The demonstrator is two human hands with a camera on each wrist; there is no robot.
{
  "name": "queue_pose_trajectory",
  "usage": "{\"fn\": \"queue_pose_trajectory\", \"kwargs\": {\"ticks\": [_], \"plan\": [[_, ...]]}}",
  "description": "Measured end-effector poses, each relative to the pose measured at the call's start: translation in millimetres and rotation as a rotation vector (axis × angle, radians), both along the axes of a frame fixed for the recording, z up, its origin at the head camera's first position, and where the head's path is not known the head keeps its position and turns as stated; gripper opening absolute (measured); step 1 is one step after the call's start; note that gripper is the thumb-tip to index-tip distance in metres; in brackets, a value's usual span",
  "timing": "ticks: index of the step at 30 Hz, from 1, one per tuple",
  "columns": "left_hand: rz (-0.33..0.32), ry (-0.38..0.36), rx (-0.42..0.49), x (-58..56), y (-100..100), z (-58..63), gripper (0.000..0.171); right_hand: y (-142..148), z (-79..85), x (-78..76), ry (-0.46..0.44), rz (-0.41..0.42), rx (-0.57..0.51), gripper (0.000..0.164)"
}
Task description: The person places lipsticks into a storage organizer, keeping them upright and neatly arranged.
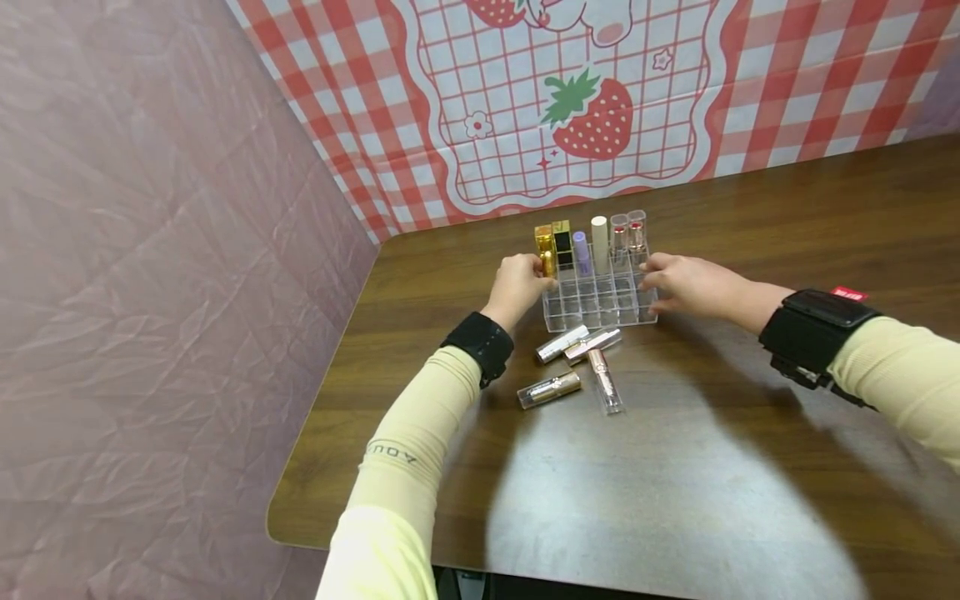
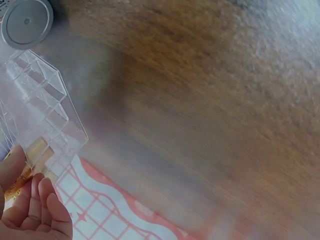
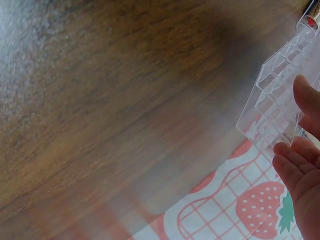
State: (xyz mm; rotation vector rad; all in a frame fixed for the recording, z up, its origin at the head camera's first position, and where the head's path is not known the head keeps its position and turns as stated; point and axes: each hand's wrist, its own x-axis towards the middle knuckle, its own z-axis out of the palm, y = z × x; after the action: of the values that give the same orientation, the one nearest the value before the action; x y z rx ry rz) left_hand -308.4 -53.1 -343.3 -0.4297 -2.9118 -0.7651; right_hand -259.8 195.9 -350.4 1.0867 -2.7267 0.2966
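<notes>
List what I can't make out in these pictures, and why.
Head view: any lettering on the loose lipsticks, too small to read.
Head view: part of the clear organizer, behind the left hand.
Left wrist view: rest of the left hand, cut off by frame edges.
Right wrist view: rest of the right hand, cut off by the right edge.

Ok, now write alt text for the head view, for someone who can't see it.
A person's left hand and right hand are at opposite sides of a clear compartmented organizer, with upright cosmetic tubes toward its back. Four more tubes lie in front on a wooden table, before a red-checked strawberry cloth.
</notes>
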Motion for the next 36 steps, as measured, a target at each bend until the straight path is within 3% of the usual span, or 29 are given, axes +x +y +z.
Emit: {"fn": "queue_pose_trajectory", "kwargs": {"ticks": [25,36], "plan": [[0.058,-0.037,0.077,-0.4,0.8,-2.6,0.027,1.3,-0.9,0.4,0.025,0.026,-0.012,0.027],[0.047,-0.02,0.073,2.7,-6.9,2.0,0.028,1.4,-0.3,1.0,0.025,0.031,-0.009,0.027]]}}
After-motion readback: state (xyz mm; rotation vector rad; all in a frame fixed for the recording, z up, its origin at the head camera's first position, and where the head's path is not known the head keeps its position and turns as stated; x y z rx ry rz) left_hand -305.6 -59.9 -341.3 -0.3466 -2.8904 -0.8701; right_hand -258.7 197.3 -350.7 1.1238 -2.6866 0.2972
